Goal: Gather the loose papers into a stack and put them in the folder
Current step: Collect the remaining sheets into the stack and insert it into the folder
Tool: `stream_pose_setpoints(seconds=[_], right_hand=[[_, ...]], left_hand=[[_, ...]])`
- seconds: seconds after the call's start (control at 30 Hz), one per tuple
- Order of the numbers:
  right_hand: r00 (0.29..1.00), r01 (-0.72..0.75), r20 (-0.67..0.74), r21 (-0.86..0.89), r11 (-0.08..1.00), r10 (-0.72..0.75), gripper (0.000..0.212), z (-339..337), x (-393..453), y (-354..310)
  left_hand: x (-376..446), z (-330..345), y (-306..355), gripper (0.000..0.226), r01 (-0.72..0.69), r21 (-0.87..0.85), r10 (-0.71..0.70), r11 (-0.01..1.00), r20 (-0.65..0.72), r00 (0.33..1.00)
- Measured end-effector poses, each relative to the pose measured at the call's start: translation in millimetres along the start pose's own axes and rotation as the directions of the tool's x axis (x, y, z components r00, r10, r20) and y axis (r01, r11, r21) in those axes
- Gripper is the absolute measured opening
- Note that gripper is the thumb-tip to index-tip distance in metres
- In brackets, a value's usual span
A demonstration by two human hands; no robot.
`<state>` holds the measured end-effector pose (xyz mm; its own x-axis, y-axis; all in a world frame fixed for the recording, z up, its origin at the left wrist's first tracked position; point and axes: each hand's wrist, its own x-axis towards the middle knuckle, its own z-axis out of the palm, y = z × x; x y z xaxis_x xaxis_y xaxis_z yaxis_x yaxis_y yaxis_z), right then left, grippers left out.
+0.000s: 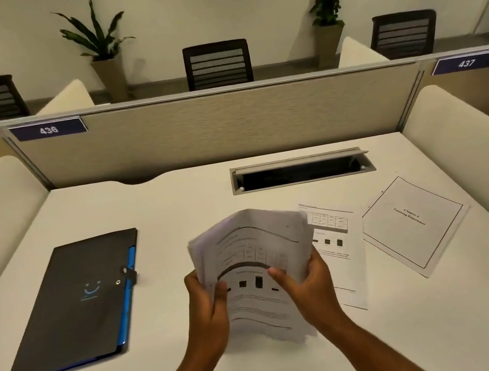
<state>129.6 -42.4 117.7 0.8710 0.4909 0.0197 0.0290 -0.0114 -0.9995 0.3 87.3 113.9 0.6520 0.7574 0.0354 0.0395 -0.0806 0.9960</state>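
— Where are the arms?

— Both bare forearms come up from the bottom edge and slant inward; the wrists end close together near the middle of the view.

— And the left hand (207, 306)?

— It is turned with its back to the camera; the fingers curl round the left edge of the sheaf of papers (256, 268), and the thumb lies on the printed face.

— The right hand (306, 285)?

— It mirrors the other; the thumb presses on the front of the sheaf, the fingers wrap behind the right edge; the palm faces inward.

— Are they level?

— Roughly; both hands are a little blurred, and the fingertips behind the sheets are hidden.
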Motion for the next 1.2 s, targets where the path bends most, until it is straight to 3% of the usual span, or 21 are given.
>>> stream_pose_setpoints(seconds=[0.07,0.2,0.27,0.37,0.5,0.67,0.8,0.87,0.93,1.0,1.2], right_hand=[[0.997,0.046,-0.058,0.068,0.997,-0.042,0.044,5,-4,-7],[0.97,0.236,-0.071,0.091,0.967,-0.231,0.044,0,0,-31],[0.955,0.288,-0.094,0.071,0.955,-0.281,0.053,-6,5,-28],[0.968,0.22,-0.135,0.053,0.974,-0.211,0.061,-3,11,-14],[0.97,0.151,-0.205,0.076,0.986,-0.133,0.047,6,16,-12],[0.995,0.072,-0.067,0.026,0.997,-0.07,0.052,9,15,-8],[0.991,0.09,-0.106,0.047,0.995,-0.085,0.045,5,19,-17],[0.99,0.126,-0.073,0.038,0.991,-0.123,0.053,0,14,-14],[0.994,0.111,-0.017,-0.018,0.994,-0.111,0.063,-2,6,-6],[0.998,0.059,-0.001,-0.05,0.997,-0.059,0.057,2,-2,0],[0.985,0.107,-0.14,0.038,0.994,-0.101,0.043,5,-9,-6]], left_hand=[[1,3,4,0.024,-0.017,-0.022,0.016,1.0,-0.034,0.999],[1,1,19,0.048,-0.119,-0.136,0.107,0.984,-0.091,0.99],[2,-3,22,0.041,-0.194,-0.069,0.184,0.979,-0.129,0.974],[5,-2,23,0.028,-0.207,-0.032,0.203,0.978,-0.093,0.975],[15,3,26,0.021,-0.209,-0.019,0.206,0.978,-0.088,0.975],[15,4,16,0.041,-0.149,0.09,0.15,0.985,-0.006,0.989],[16,-1,28,0.03,-0.163,-0.018,0.162,0.986,-0.053,0.985],[10,-6,29,0.03,-0.165,-0.05,0.162,0.985,-0.068,0.985],[4,-8,21,0.031,-0.123,-0.061,0.119,0.99,-0.062,0.991],[-2,-6,11,0.035,-0.054,-0.066,0.051,0.996,-0.053,0.997],[-3,-9,15,0.022,-0.072,-0.12,0.051,0.99,-0.165,0.985]])
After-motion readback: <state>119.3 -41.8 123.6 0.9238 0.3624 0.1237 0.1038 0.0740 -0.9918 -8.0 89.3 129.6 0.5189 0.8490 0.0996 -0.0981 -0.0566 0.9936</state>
